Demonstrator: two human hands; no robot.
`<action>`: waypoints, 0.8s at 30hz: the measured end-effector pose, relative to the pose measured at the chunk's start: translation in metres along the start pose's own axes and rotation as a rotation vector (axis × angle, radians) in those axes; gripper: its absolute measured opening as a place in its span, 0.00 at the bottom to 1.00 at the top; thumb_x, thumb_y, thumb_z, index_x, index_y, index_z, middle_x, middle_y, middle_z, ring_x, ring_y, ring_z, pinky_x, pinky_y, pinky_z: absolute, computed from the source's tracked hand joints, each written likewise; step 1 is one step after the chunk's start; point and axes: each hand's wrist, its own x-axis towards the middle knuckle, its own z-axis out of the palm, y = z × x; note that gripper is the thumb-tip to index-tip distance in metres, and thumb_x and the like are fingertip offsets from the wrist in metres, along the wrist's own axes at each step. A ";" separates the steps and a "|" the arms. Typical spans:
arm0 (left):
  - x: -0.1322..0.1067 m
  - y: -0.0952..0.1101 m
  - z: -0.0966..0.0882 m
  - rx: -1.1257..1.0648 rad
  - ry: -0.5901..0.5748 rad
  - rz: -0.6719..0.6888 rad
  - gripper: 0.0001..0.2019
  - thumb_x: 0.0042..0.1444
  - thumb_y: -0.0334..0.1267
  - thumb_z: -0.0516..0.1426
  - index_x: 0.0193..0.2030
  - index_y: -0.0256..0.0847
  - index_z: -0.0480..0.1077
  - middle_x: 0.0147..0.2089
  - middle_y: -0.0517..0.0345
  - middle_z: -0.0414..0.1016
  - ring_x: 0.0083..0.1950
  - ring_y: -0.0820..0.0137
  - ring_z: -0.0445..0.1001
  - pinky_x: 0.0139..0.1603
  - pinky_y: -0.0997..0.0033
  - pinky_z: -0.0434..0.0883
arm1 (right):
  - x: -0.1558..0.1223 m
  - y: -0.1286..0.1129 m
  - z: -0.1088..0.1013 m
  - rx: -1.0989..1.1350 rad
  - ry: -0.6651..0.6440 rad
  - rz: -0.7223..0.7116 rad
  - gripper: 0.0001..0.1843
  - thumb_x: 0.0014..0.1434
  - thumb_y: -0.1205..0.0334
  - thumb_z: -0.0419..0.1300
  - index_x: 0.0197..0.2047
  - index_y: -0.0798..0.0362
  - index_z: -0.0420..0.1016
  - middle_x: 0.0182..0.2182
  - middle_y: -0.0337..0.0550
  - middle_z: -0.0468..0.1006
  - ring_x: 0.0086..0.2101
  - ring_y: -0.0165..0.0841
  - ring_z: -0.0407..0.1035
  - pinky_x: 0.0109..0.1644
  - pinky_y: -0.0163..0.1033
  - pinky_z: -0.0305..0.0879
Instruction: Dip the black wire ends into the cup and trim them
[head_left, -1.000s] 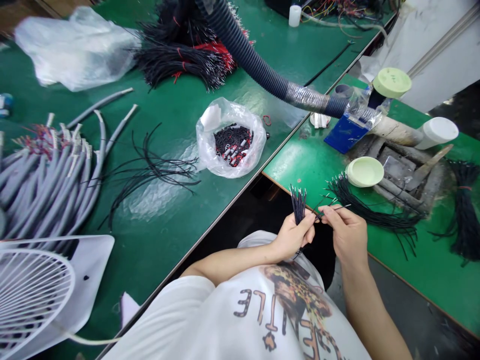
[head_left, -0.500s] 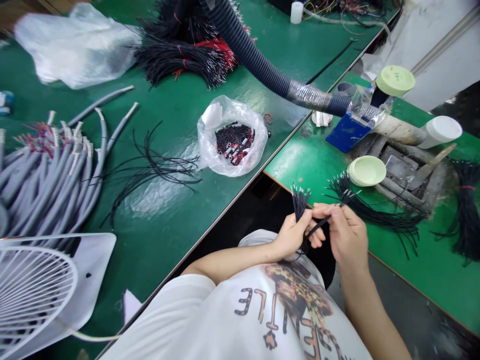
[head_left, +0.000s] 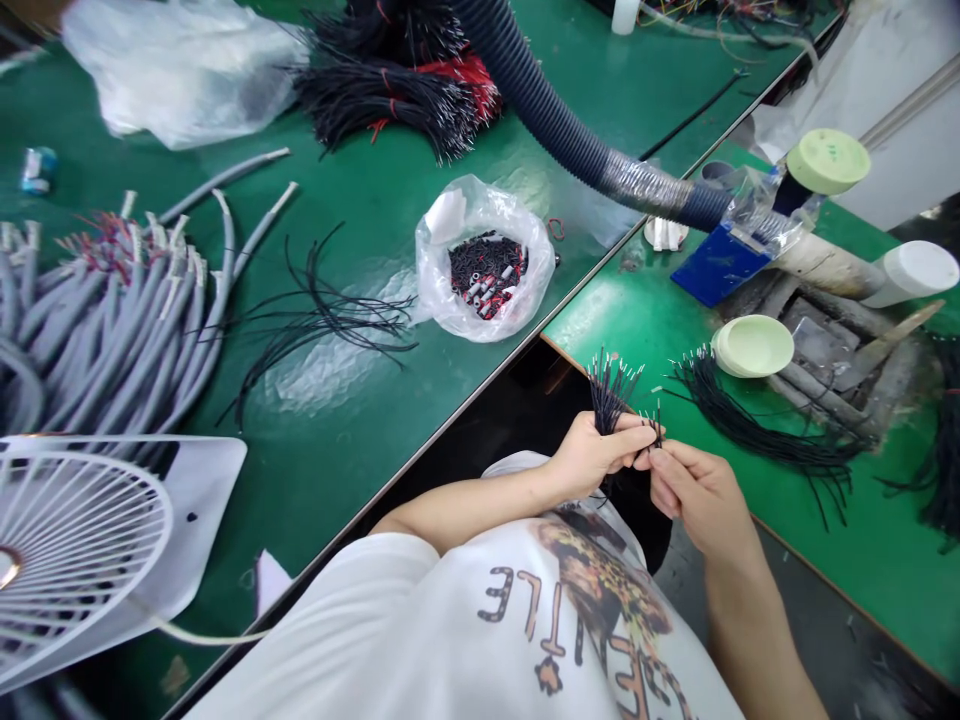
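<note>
My left hand (head_left: pixel 596 455) grips a small bundle of thin black wires (head_left: pixel 609 385) with bare metal tips pointing up, held over the gap between two green tables. My right hand (head_left: pixel 694 490) is right beside it, its fingertips pinching a few black wires (head_left: pixel 654 428) next to the bundle. A loose pile of the same black wires (head_left: pixel 757 430) lies on the green table (head_left: pixel 847 530) just past my right hand.
A clear bag of small black and red parts (head_left: pixel 486 270) sits on the left table (head_left: pixel 360 400). Grey cables (head_left: pixel 105 330), loose black wires (head_left: pixel 315 320), a white fan (head_left: pixel 82 540), a corrugated hose (head_left: pixel 555 120), pale green lids (head_left: pixel 752 345) and tied wire bundles (head_left: pixel 405 85) lie around.
My right hand moved from the wire pile to my left hand, bringing wires up against the bundle. The view shifted slightly left and down.
</note>
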 end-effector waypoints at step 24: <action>0.003 0.002 0.002 0.069 0.149 0.062 0.18 0.44 0.49 0.69 0.26 0.33 0.75 0.16 0.65 0.63 0.18 0.83 0.55 0.20 0.77 0.51 | 0.001 -0.004 0.004 -0.225 0.093 -0.051 0.17 0.64 0.53 0.57 0.30 0.55 0.78 0.20 0.37 0.72 0.20 0.26 0.66 0.27 0.32 0.61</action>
